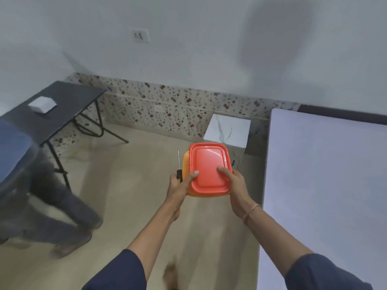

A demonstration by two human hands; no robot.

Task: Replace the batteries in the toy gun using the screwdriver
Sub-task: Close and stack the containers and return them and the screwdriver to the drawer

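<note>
Two hands hold a box (207, 168) above the floor (136, 185). The left hand (181, 185) grips one side and the screwdriver (179, 164) too, its tip pointing away. The right hand (234, 183) grips the other side.

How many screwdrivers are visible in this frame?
1. The screwdriver is gripped in the left hand, beside the orange container; its closed lid could hide others.

No legible text, label or number on the screwdriver (179, 174), red-lidded box (208, 164) or wall socket (141, 36)
</note>
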